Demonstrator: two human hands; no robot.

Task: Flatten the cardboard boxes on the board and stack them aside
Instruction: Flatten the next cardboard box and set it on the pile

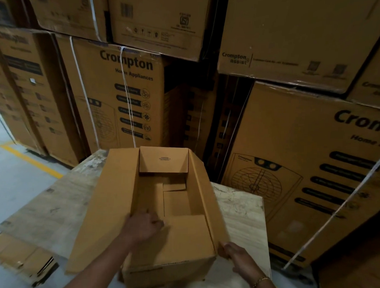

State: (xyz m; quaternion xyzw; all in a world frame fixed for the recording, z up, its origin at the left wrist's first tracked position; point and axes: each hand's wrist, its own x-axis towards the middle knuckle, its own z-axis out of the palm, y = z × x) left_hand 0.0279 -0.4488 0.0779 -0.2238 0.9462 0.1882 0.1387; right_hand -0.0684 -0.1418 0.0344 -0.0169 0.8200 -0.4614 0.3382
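Note:
An open brown cardboard box (117, 195) stands on the pale wooden board (240, 213), its top flaps spread outward. My left hand (143, 225) reaches inside the box and presses on the near flap (185, 237), fingers curled against it. My right hand (234, 252) grips the box's near right corner from outside. Folded bottom flaps show inside the box. At the lower left, under the board's edge, lies flattened cardboard (20, 258) on the floor.
Tall stacks of strapped Crompton cartons (126, 93) wall in the far side and the right (303, 170). Grey floor with a yellow line (31, 161) lies to the left.

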